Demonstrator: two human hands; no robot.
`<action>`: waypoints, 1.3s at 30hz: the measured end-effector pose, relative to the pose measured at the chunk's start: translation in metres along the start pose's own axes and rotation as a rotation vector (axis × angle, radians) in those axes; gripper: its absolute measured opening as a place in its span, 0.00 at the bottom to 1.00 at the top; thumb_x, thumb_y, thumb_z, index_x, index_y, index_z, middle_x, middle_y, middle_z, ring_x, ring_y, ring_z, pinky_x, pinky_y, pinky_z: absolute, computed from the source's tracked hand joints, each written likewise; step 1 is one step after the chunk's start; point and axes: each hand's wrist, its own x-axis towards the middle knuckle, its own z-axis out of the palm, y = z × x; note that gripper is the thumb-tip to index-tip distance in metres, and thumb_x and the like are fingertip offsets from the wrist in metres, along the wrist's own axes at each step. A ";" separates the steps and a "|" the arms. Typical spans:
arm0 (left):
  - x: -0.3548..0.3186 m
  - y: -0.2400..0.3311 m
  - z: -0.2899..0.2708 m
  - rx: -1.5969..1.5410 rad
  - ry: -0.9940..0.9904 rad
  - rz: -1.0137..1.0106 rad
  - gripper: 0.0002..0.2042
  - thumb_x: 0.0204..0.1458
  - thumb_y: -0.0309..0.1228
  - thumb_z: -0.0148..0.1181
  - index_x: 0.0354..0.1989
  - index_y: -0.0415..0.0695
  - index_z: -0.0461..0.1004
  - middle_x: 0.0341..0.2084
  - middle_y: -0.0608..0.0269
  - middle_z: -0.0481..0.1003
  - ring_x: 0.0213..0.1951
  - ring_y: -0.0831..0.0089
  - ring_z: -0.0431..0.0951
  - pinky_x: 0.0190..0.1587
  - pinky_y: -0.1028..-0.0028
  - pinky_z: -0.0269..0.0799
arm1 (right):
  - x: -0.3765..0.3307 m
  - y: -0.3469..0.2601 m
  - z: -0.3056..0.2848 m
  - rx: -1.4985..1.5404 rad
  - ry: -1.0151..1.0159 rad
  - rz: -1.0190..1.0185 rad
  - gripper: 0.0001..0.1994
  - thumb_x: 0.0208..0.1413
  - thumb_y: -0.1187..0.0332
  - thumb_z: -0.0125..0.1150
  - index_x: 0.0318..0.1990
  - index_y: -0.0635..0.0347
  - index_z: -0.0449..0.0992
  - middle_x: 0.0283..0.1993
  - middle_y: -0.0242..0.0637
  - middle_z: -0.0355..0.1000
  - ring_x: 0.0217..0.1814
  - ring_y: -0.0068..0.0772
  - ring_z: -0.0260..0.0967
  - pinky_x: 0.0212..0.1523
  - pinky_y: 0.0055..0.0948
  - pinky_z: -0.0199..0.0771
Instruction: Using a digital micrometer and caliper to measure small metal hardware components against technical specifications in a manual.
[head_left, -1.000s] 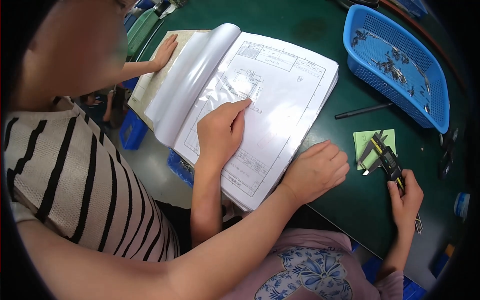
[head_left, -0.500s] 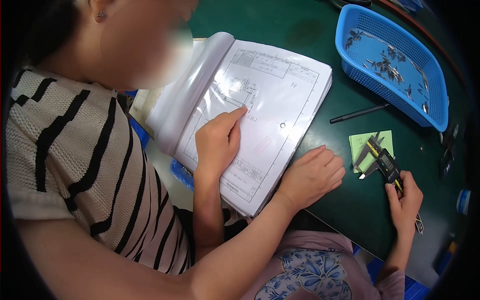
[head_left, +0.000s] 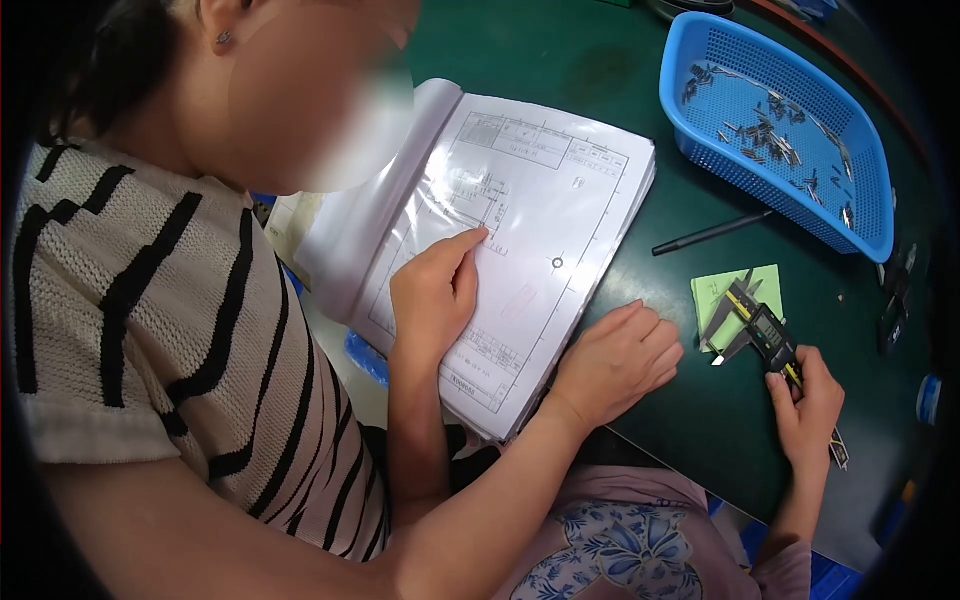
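My left hand [head_left: 435, 295] rests on an open binder of plastic-sleeved pages. Its index finger is stretched out to touch a technical drawing [head_left: 535, 300], the other fingers curled and nothing held. A co-worker's bare forearm crosses over my left arm and hides part of it. My right hand [head_left: 810, 400] is closed around a black digital caliper [head_left: 772, 340], whose jaws stand apart over a green paper pad [head_left: 765, 290]. Between my hands, the co-worker's hand [head_left: 620, 365] lies loosely curled at the table edge beside the binder.
A blue mesh basket [head_left: 700, 140] at the far right holds many small metal pins. Between it and the binder lies a black pen [head_left: 710, 233]. The co-worker in a striped top [head_left: 240, 330] leans in close from the left. Dark objects sit along the table's right side.
The co-worker's head and shoulder have leaned slightly right, toward the binder. My pointing finger and the caliper grip look nearly unchanged, with the whole view shifted a little.
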 end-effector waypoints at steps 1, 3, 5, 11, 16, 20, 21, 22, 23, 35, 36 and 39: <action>0.000 0.000 -0.002 -0.010 0.009 -0.005 0.09 0.42 0.22 0.51 0.32 0.45 0.73 0.24 0.58 0.73 0.21 0.65 0.72 0.24 0.75 0.66 | 0.000 -0.001 0.000 0.001 0.002 -0.006 0.11 0.39 0.67 0.57 0.29 0.61 0.65 0.17 0.36 0.58 0.14 0.29 0.54 0.16 0.25 0.52; -0.001 0.000 -0.006 -0.025 0.006 -0.036 0.09 0.42 0.22 0.51 0.32 0.45 0.73 0.24 0.58 0.73 0.21 0.66 0.72 0.24 0.75 0.66 | 0.000 -0.002 0.000 0.006 0.004 -0.014 0.11 0.39 0.67 0.57 0.29 0.61 0.65 0.17 0.36 0.58 0.14 0.29 0.54 0.16 0.25 0.52; -0.001 -0.001 -0.004 -0.052 -0.001 -0.066 0.08 0.42 0.22 0.51 0.31 0.44 0.74 0.24 0.58 0.73 0.20 0.67 0.72 0.23 0.76 0.66 | 0.000 -0.002 0.000 0.005 0.001 -0.013 0.11 0.39 0.67 0.57 0.29 0.61 0.65 0.18 0.36 0.58 0.14 0.29 0.54 0.16 0.25 0.52; -0.002 -0.004 0.000 -0.144 0.018 -0.101 0.08 0.43 0.20 0.51 0.33 0.40 0.73 0.17 0.60 0.72 0.17 0.82 0.67 0.21 0.83 0.62 | 0.001 -0.003 0.000 0.009 0.002 -0.015 0.11 0.39 0.68 0.57 0.29 0.61 0.64 0.17 0.36 0.58 0.14 0.30 0.54 0.16 0.25 0.52; -0.008 -0.008 -0.005 -0.188 -0.078 -0.241 0.11 0.49 0.25 0.47 0.42 0.40 0.69 0.28 0.58 0.73 0.28 0.81 0.70 0.30 0.83 0.65 | 0.000 -0.003 -0.001 -0.002 0.017 -0.028 0.11 0.39 0.68 0.57 0.29 0.61 0.64 0.17 0.36 0.57 0.14 0.30 0.54 0.16 0.26 0.52; -0.034 0.094 0.051 0.065 -0.292 0.423 0.03 0.46 0.29 0.45 0.25 0.45 0.61 0.23 0.63 0.60 0.29 0.76 0.63 0.38 0.81 0.61 | -0.001 0.000 0.001 -0.007 0.015 -0.045 0.11 0.39 0.67 0.57 0.29 0.61 0.64 0.17 0.37 0.57 0.14 0.31 0.54 0.16 0.26 0.52; -0.037 0.107 0.057 0.155 -0.363 0.645 0.06 0.45 0.31 0.44 0.19 0.47 0.58 0.21 0.65 0.56 0.30 0.74 0.61 0.40 0.81 0.59 | -0.001 0.000 0.000 -0.002 0.014 -0.047 0.11 0.39 0.67 0.57 0.29 0.61 0.64 0.17 0.37 0.57 0.14 0.31 0.54 0.16 0.26 0.52; -0.037 0.108 0.058 0.215 -0.368 0.644 0.06 0.44 0.32 0.45 0.19 0.48 0.58 0.21 0.65 0.56 0.31 0.73 0.61 0.43 0.79 0.59 | -0.001 0.000 0.000 -0.006 0.016 -0.060 0.11 0.39 0.67 0.57 0.29 0.61 0.64 0.17 0.37 0.57 0.14 0.31 0.54 0.16 0.26 0.52; -0.038 0.108 0.058 0.275 -0.373 0.642 0.07 0.43 0.34 0.45 0.19 0.49 0.58 0.21 0.66 0.57 0.31 0.72 0.62 0.46 0.78 0.58 | -0.001 0.000 0.000 -0.009 0.017 -0.074 0.11 0.39 0.67 0.57 0.29 0.61 0.64 0.17 0.37 0.56 0.14 0.31 0.54 0.16 0.27 0.52; -0.042 0.102 0.073 0.269 -0.277 0.683 0.07 0.47 0.31 0.43 0.19 0.46 0.57 0.21 0.65 0.56 0.29 0.74 0.61 0.38 0.80 0.59 | -0.014 0.020 0.003 0.057 0.079 -0.067 0.10 0.39 0.70 0.57 0.29 0.63 0.66 0.17 0.35 0.56 0.14 0.24 0.50 0.17 0.21 0.51; -0.042 0.100 0.074 0.279 -0.266 0.676 0.07 0.47 0.31 0.43 0.19 0.46 0.57 0.21 0.65 0.56 0.29 0.74 0.61 0.38 0.80 0.59 | -0.016 0.025 0.004 0.061 0.082 -0.082 0.10 0.39 0.70 0.57 0.29 0.63 0.66 0.17 0.35 0.56 0.14 0.24 0.50 0.17 0.21 0.51; -0.042 0.100 0.075 0.164 -0.264 0.651 0.07 0.45 0.32 0.44 0.19 0.47 0.58 0.22 0.66 0.57 0.30 0.74 0.61 0.41 0.79 0.59 | -0.021 0.032 -0.001 0.050 0.130 -0.091 0.10 0.39 0.72 0.56 0.31 0.64 0.66 0.17 0.32 0.56 0.15 0.21 0.49 0.17 0.19 0.50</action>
